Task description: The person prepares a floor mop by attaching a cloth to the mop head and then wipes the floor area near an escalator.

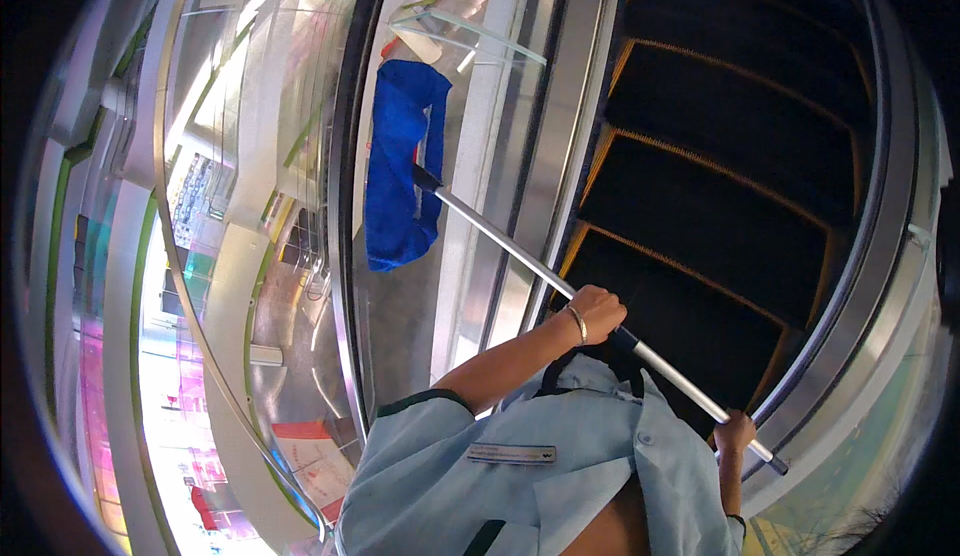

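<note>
A long metal telescopic pole [517,251] runs from upper left to lower right across my body. My left hand [598,314], with a bracelet at the wrist, is closed around its middle beside a dark collar. Close to the pole's capped lower end, my right hand [735,431] grips it too. At the far end, a flat mop head with a blue cloth [401,158] lies over the glass side panel of the escalator, between the handrail and the metal skirting. The mop head's underside is hidden.
Dark escalator steps [720,181] with yellow edges rise ahead. A black handrail [349,128] runs along the left, another handrail [874,218] curves along the right. An angled clear panel [480,35] stands beyond the cloth. Lower floors with curved white balconies [236,308] show at left.
</note>
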Demonstrator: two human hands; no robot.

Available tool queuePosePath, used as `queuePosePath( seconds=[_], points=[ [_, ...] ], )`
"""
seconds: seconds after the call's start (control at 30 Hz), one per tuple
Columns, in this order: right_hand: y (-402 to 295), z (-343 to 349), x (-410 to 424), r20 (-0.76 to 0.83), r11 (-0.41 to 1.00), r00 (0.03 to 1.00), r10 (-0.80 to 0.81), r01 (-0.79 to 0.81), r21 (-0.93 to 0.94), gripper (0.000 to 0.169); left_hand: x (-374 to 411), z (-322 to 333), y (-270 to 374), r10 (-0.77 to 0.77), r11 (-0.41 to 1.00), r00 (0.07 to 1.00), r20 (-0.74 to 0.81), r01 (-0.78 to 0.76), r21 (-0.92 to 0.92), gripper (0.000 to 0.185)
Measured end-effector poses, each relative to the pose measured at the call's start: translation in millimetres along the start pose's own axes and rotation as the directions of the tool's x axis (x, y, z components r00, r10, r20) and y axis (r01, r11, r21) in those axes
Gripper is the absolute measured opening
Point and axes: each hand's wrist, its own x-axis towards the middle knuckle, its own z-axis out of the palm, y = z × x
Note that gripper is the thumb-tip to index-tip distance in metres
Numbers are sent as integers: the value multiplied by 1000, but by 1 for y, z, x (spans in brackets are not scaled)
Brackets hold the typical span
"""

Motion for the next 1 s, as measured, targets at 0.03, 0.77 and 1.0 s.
queuePosePath(
  seconds=[0.03,0.77,1.0],
  points=[
    [0,-5,0,15,1000,1000,12,-12,-2,12,1,0,0,8,1000,1000,14,-7,-12,15],
    [-51,-52,-31,10,911,937,349,-337,-235,10,97,77,-49,166,984,980,112,-157,-89,18],
    [-41,-30,-35,73,935,946,317,-298,-192,13,73,73,-36,118,990,980,157,-105,-92,17]
  ],
)
